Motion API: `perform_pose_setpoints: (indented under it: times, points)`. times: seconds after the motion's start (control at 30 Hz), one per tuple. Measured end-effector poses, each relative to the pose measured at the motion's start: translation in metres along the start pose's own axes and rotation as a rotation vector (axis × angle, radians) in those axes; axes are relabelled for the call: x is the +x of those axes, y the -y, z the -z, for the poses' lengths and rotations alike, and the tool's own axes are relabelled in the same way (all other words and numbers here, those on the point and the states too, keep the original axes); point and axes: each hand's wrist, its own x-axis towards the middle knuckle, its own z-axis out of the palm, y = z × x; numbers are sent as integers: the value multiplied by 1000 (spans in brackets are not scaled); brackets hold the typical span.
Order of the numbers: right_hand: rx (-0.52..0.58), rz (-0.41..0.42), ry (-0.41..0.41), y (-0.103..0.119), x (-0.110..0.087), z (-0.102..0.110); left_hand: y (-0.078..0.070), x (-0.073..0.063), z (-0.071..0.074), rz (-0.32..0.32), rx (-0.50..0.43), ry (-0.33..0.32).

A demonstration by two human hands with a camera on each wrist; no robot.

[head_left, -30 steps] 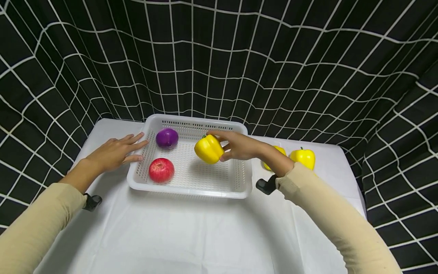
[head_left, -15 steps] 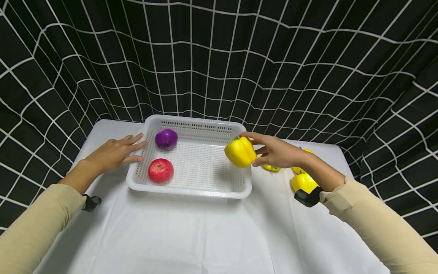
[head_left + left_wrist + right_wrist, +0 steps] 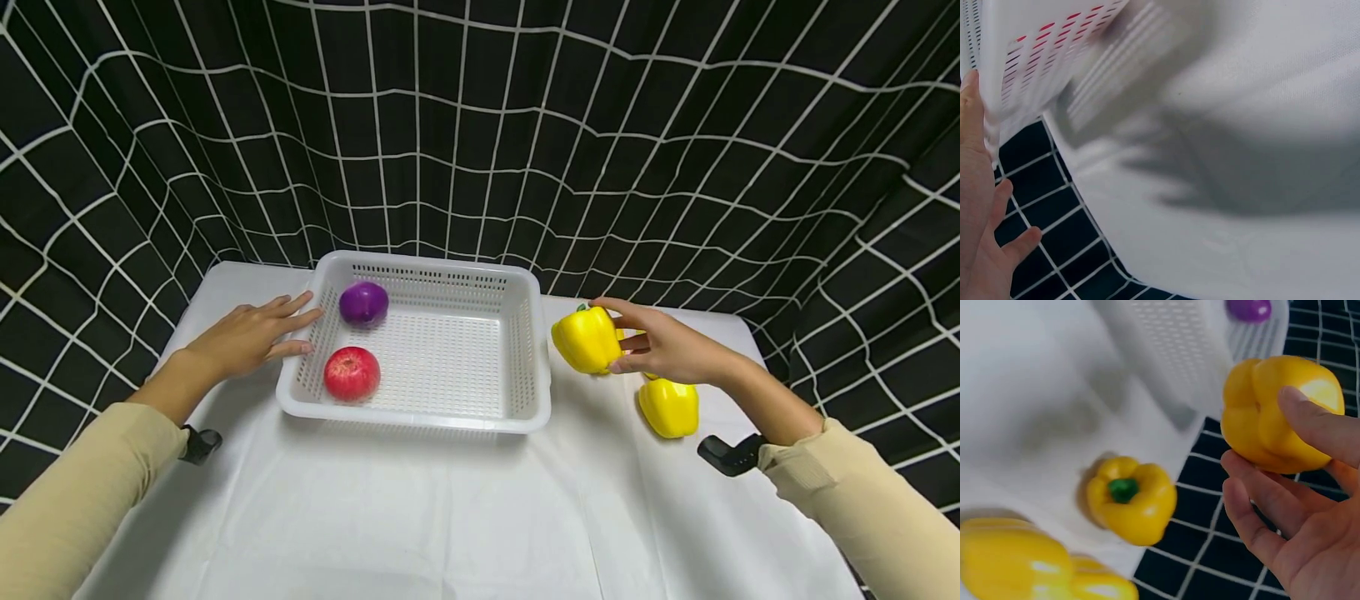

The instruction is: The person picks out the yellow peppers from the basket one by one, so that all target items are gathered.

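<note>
My right hand (image 3: 671, 343) grips a yellow bell pepper (image 3: 585, 339) between thumb and fingers, just right of the white basket (image 3: 412, 421). In the right wrist view this bell pepper (image 3: 1279, 415) is held up off the table. Below it a second yellow bell pepper (image 3: 1132, 503) lies with its green stem showing. Two more peppers, one at the front (image 3: 669, 408), lie close by, partly cut off in that view. Fingers extended, my left hand (image 3: 251, 333) touches the basket's left rim. Inside the basket are a purple round vegetable (image 3: 363, 304) and a red apple-like fruit (image 3: 352, 373).
A white cloth (image 3: 420, 508) covers the table. Black curtain (image 3: 480, 150) with a white grid hangs behind and on both sides. Dark wrist cameras are strapped to both wrists, one by the right sleeve (image 3: 731, 455).
The right hand has carried the yellow bell pepper rightward, from over the basket, across its right rim, to above the table. The left hand has stayed in place on the rim.
</note>
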Motion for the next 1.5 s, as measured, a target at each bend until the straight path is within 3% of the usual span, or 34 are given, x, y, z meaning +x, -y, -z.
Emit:
perform_pose_setpoints:
  times: [0.53, 1.0, 1.5]
  points:
    - [94, -119, -41, -65, -33, -30, 2, 1, -1, 11, 4, 10]
    - [110, -169, -94, -91, -44, -50, -1, 0, 0, -17, 29, -7]
    - [118, -140, -129, -111, -47, -74, -2, 0, 1, -14, 23, -4]
